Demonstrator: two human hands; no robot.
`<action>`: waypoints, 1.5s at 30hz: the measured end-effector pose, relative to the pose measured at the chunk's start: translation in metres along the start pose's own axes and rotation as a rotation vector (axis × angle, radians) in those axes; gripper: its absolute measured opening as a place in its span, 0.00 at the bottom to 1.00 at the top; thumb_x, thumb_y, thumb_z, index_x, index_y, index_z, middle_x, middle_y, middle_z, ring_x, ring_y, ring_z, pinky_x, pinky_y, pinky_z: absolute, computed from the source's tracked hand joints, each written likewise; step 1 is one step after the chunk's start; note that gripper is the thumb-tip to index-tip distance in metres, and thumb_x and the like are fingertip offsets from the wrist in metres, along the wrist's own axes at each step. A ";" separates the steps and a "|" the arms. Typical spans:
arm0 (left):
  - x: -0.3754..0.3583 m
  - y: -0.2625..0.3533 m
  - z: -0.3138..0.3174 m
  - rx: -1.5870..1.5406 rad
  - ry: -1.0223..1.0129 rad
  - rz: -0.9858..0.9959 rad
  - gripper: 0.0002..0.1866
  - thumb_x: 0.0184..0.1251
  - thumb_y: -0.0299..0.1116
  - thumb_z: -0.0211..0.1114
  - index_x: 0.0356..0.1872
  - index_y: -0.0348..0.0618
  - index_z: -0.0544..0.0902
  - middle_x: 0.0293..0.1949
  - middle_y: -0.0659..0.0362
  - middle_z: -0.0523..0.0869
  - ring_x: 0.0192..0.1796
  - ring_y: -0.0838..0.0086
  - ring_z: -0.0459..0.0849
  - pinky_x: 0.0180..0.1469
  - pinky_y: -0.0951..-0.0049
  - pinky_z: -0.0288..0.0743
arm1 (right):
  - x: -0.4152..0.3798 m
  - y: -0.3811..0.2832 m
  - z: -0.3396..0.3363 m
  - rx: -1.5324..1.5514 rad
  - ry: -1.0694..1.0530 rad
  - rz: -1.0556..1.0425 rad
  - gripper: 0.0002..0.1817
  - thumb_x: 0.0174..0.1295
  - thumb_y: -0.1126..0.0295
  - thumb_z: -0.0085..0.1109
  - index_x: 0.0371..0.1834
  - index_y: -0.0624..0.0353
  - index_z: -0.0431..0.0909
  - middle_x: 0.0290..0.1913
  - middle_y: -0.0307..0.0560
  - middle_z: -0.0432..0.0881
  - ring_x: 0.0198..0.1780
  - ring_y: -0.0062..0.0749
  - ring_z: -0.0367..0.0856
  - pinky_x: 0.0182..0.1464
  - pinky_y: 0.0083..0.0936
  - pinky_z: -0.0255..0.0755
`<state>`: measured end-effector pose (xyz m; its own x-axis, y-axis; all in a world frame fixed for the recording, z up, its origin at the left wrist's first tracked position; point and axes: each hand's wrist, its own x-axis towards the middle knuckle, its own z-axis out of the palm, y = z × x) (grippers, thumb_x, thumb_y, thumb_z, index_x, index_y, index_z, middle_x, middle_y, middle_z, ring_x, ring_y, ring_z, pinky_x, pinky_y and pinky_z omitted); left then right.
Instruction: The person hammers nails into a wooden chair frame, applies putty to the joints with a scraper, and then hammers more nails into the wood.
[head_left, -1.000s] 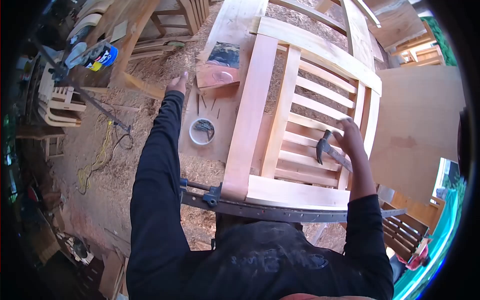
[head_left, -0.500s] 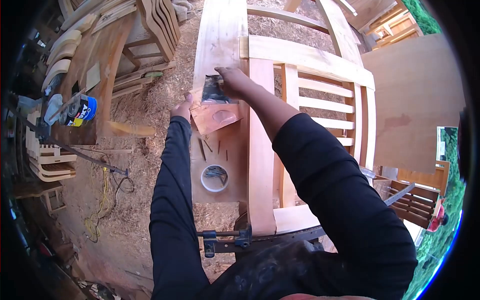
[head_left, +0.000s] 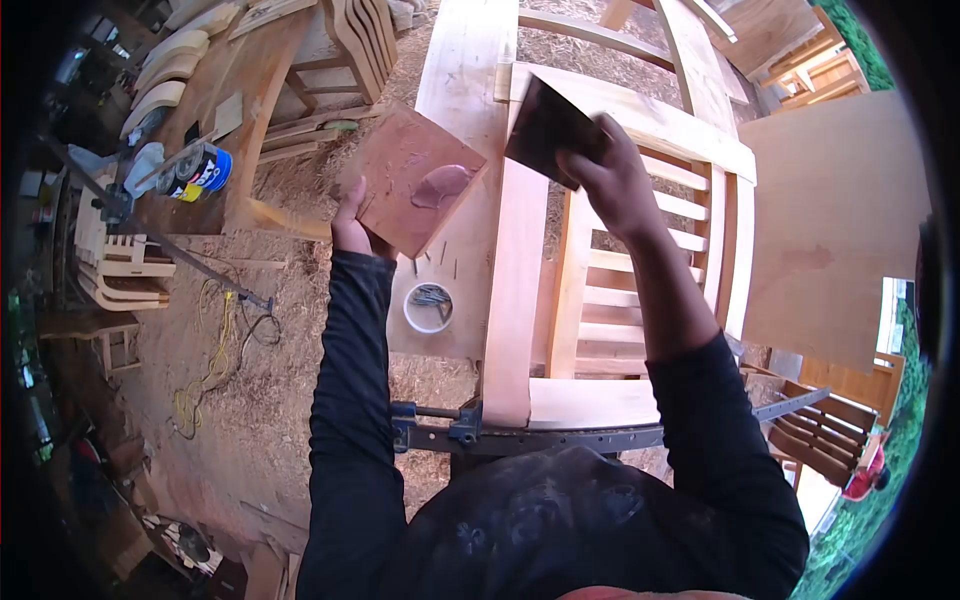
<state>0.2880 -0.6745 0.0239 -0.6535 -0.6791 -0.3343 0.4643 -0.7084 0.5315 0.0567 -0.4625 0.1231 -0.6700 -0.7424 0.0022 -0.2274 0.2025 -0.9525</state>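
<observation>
My left hand [head_left: 354, 222] grips a square wooden board [head_left: 392, 165] by its lower left edge, tilted above the workbench. A glossy pinkish blob of paste [head_left: 440, 187] lies on the board, with smears around it. My right hand [head_left: 612, 178] holds a dark, flat rectangular sheet [head_left: 548, 130] up over the slatted wooden frame [head_left: 520, 290], thumb on its face. The sheet and board are apart. Below the board, a white round tub [head_left: 428, 307] holds several nails, and a few thin pieces lie beside it.
A blue bar clamp [head_left: 465, 425] crosses the frame's near end. Paint cans [head_left: 205, 170] stand on a side table at left, near curved wooden parts [head_left: 155, 105]. Yellow cord [head_left: 205, 370] lies on the shavings-covered floor. A person in red [head_left: 872, 470] is at far right.
My right hand has lifted the dark sheet up and to the right, away from the plank. My left hand has raised the board and turned its pasted face into view.
</observation>
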 end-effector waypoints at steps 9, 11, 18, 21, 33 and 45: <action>-0.204 -0.119 0.058 -0.184 0.089 -0.088 0.30 0.64 0.40 0.66 0.66 0.39 0.76 0.58 0.46 0.86 0.56 0.50 0.87 0.55 0.45 0.87 | -0.225 -0.009 -0.006 -0.194 0.008 -0.409 0.23 0.64 0.86 0.52 0.64 0.68 0.66 0.67 0.67 0.70 0.66 0.63 0.76 0.67 0.45 0.74; -0.245 -0.148 0.082 -0.170 0.124 -0.032 0.29 0.63 0.40 0.66 0.65 0.39 0.77 0.57 0.46 0.86 0.57 0.51 0.87 0.58 0.44 0.85 | -0.256 0.004 -0.007 -0.384 -0.004 -0.485 0.27 0.62 0.85 0.54 0.67 0.69 0.66 0.67 0.68 0.69 0.66 0.67 0.73 0.65 0.47 0.74; -0.304 -0.167 0.099 -0.072 0.207 0.119 0.31 0.63 0.42 0.65 0.65 0.38 0.75 0.57 0.47 0.84 0.57 0.54 0.86 0.59 0.49 0.86 | -0.294 -0.009 -0.045 -0.485 -0.162 -0.520 0.26 0.62 0.82 0.55 0.65 0.69 0.68 0.61 0.66 0.70 0.58 0.66 0.76 0.57 0.49 0.78; -0.314 -0.149 0.101 -0.070 0.215 0.157 0.32 0.62 0.43 0.66 0.66 0.38 0.74 0.57 0.47 0.84 0.57 0.54 0.86 0.58 0.50 0.86 | -0.296 -0.019 -0.047 -0.460 -0.246 -0.531 0.24 0.61 0.82 0.55 0.62 0.69 0.68 0.58 0.65 0.71 0.56 0.65 0.77 0.55 0.50 0.79; -0.274 -0.024 0.018 -0.139 -0.016 0.334 0.35 0.66 0.39 0.66 0.72 0.36 0.69 0.63 0.43 0.83 0.62 0.49 0.85 0.59 0.40 0.86 | -0.261 0.012 -0.054 -0.645 -0.663 0.160 0.18 0.59 0.81 0.53 0.53 0.63 0.80 0.45 0.61 0.87 0.51 0.58 0.85 0.54 0.44 0.79; -0.318 -0.048 -0.091 -0.152 0.285 0.168 0.41 0.59 0.37 0.70 0.76 0.40 0.66 0.70 0.48 0.77 0.69 0.51 0.79 0.66 0.42 0.80 | -0.227 0.052 -0.002 -0.814 -0.818 0.191 0.20 0.56 0.71 0.60 0.53 0.60 0.79 0.44 0.62 0.88 0.48 0.59 0.86 0.53 0.48 0.79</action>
<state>0.5278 -0.4423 0.0342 -0.3776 -0.7998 -0.4666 0.6488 -0.5881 0.4829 0.1952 -0.2821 0.0741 -0.1553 -0.7855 -0.5990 -0.7567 0.4844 -0.4390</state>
